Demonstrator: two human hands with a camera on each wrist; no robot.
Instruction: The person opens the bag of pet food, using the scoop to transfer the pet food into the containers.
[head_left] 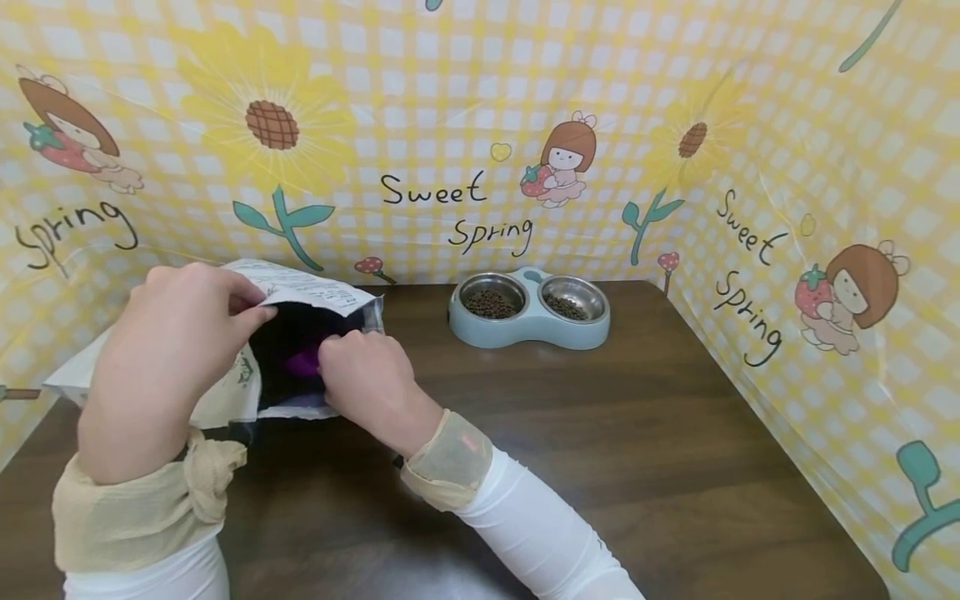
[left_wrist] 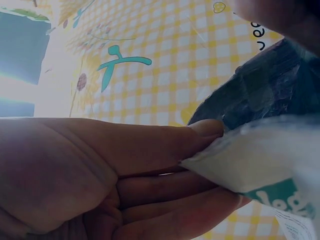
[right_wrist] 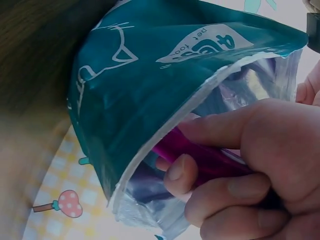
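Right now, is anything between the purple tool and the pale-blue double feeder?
Yes, the white-and-teal plastic bag: the tool is partly inside, with its right edge toward the feeder. Beyond that, nothing visible blocks it.

On my head feed the light is soft, with a pale sheen low on the table (head_left: 465,537) and deep shadow inside the bag (head_left: 303,287). My left-wrist feed takes harsh glare at its left edge, the left hand (left_wrist: 117,170) dim, the bag's rim blurred. My right-wrist feed looks murky at left.
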